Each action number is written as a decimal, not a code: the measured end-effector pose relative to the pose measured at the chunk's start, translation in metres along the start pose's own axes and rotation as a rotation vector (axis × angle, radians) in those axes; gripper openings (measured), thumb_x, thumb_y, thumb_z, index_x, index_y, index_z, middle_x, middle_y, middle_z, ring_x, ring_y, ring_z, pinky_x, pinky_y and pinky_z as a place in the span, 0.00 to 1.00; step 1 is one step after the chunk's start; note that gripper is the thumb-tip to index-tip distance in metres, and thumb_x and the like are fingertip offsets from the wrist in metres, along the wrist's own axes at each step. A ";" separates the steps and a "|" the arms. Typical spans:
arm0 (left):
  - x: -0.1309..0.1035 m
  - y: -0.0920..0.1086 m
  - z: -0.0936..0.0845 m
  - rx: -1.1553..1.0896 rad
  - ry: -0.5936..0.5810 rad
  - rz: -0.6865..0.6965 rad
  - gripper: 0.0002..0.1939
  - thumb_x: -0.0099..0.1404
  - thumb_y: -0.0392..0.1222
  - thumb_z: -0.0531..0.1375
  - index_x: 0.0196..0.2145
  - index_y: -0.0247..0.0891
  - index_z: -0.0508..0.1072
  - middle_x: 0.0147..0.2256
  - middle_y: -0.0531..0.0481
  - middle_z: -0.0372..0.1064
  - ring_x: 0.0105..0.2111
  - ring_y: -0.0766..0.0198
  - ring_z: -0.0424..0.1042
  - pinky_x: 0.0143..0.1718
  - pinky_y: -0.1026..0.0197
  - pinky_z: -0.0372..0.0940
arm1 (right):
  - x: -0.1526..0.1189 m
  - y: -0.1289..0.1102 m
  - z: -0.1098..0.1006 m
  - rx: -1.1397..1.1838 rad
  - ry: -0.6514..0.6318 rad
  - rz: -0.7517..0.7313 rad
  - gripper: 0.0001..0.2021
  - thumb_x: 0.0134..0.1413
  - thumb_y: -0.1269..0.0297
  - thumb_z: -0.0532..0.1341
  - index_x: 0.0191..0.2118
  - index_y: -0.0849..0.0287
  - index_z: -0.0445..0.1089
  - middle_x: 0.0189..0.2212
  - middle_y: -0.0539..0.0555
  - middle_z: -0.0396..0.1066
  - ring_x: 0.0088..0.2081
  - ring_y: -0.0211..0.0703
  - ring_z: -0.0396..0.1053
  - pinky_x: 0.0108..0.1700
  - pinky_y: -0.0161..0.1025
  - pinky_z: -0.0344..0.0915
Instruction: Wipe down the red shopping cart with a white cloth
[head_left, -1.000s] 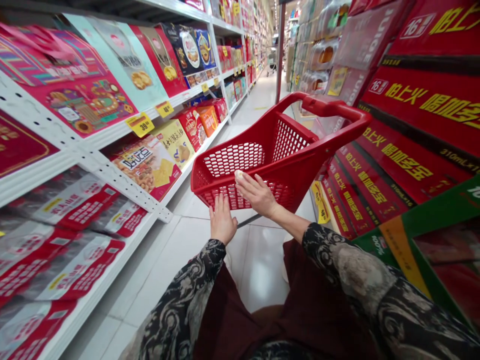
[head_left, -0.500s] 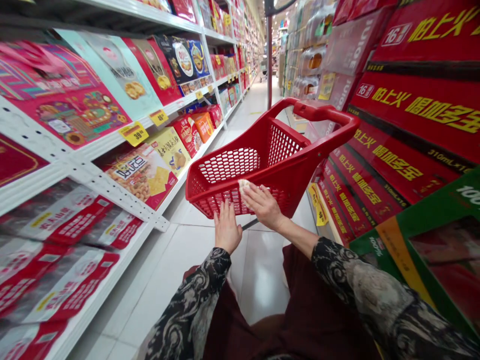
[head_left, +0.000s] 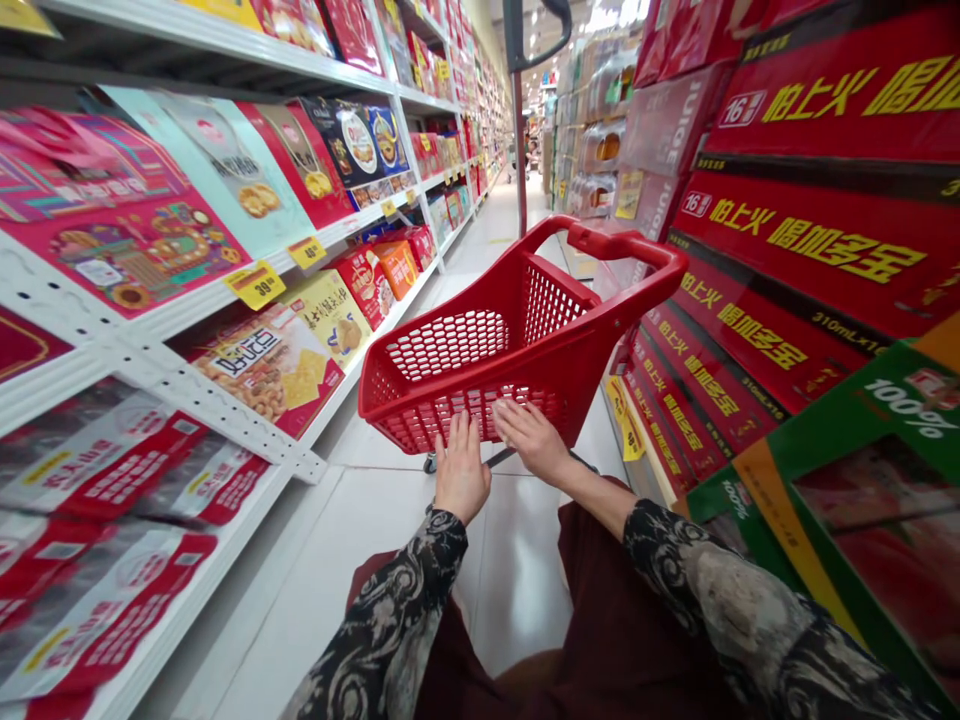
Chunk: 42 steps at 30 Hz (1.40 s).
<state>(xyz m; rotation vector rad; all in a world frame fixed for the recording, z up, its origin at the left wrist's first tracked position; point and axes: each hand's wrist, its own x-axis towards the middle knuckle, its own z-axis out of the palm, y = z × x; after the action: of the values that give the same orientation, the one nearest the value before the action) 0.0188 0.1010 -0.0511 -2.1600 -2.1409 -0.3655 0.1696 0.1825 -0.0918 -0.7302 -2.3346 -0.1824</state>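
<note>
A red plastic shopping basket cart (head_left: 581, 355) with perforated walls and a looped handle stands before me on the tiled floor. My left hand (head_left: 461, 470) is open, its fingers stretched out flat at the lower edge of the near side wall. To its right, my right hand (head_left: 531, 438) lies along the same perforated wall, fingers close together. It holds a small white cloth, which is almost wholly hidden under the fingers now. Whether the left fingertips touch the wall, I cannot tell. Nothing shows inside the visible part of the basket.
White shelves (head_left: 292, 462) with boxed and bagged snacks run along the left. Stacked red drink cartons (head_left: 817, 240) and a green carton (head_left: 900, 420) rise close on the right. A dark pole with a loop (head_left: 523, 150) stands behind the cart.
My right hand has slid lower on the basket wall, and the white cloth has gone mostly out of sight. The view has shifted slightly; the left hand stays near the lower edge.
</note>
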 end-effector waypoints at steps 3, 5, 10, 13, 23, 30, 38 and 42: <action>0.011 0.005 -0.006 0.004 0.038 0.001 0.37 0.53 0.33 0.53 0.61 0.28 0.49 0.64 0.37 0.40 0.64 0.52 0.40 0.61 0.42 0.42 | 0.025 0.005 -0.020 -0.002 0.172 0.075 0.18 0.62 0.70 0.49 0.55 0.59 0.63 0.57 0.59 0.60 0.63 0.45 0.47 0.62 0.52 0.47; 0.017 0.010 -0.010 0.005 0.054 0.018 0.37 0.53 0.33 0.53 0.61 0.28 0.49 0.64 0.37 0.39 0.64 0.52 0.39 0.61 0.42 0.41 | 0.036 0.011 -0.024 -0.030 0.199 0.105 0.18 0.62 0.70 0.49 0.56 0.59 0.62 0.57 0.59 0.60 0.63 0.45 0.48 0.62 0.52 0.47; 0.021 0.024 -0.011 0.013 0.041 0.111 0.37 0.53 0.33 0.53 0.61 0.28 0.49 0.64 0.38 0.40 0.64 0.52 0.39 0.62 0.42 0.40 | 0.019 0.020 -0.006 -0.093 0.040 0.070 0.20 0.61 0.73 0.48 0.57 0.60 0.60 0.58 0.59 0.58 0.62 0.46 0.49 0.60 0.51 0.50; 0.020 0.029 -0.010 0.032 0.038 0.154 0.37 0.53 0.33 0.53 0.61 0.28 0.49 0.64 0.38 0.41 0.64 0.53 0.39 0.62 0.42 0.40 | 0.000 0.018 -0.002 -0.103 -0.024 0.062 0.21 0.59 0.74 0.50 0.57 0.61 0.60 0.58 0.60 0.58 0.62 0.46 0.49 0.60 0.52 0.51; 0.040 0.051 -0.026 0.039 0.117 0.193 0.35 0.55 0.36 0.52 0.61 0.28 0.51 0.64 0.40 0.40 0.64 0.52 0.40 0.62 0.42 0.40 | 0.034 0.044 -0.065 -0.187 0.276 0.199 0.21 0.60 0.72 0.47 0.57 0.59 0.60 0.59 0.58 0.58 0.64 0.44 0.44 0.62 0.52 0.45; 0.037 0.056 -0.022 0.042 0.080 0.241 0.34 0.55 0.32 0.49 0.61 0.29 0.51 0.64 0.40 0.42 0.64 0.53 0.41 0.62 0.42 0.40 | -0.021 0.049 -0.025 -0.200 -0.023 0.182 0.22 0.58 0.75 0.48 0.57 0.61 0.59 0.58 0.60 0.58 0.62 0.47 0.49 0.58 0.54 0.52; 0.045 0.056 -0.026 0.041 0.094 0.231 0.34 0.55 0.33 0.50 0.60 0.29 0.52 0.64 0.40 0.41 0.64 0.52 0.41 0.61 0.41 0.41 | 0.007 0.072 -0.097 -0.247 0.386 0.253 0.24 0.56 0.74 0.48 0.59 0.58 0.58 0.58 0.59 0.58 0.63 0.46 0.46 0.61 0.55 0.48; 0.050 0.063 -0.032 -0.015 0.109 0.234 0.33 0.55 0.33 0.50 0.60 0.29 0.52 0.64 0.40 0.41 0.64 0.52 0.40 0.61 0.41 0.41 | 0.025 0.089 -0.113 -0.300 0.427 0.278 0.24 0.56 0.74 0.47 0.58 0.58 0.58 0.58 0.59 0.58 0.63 0.46 0.46 0.61 0.55 0.47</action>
<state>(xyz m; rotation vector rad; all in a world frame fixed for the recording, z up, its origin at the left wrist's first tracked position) 0.0778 0.1410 -0.0016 -2.3076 -1.8099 -0.4687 0.2670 0.2325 0.0053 -1.0387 -1.7990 -0.5173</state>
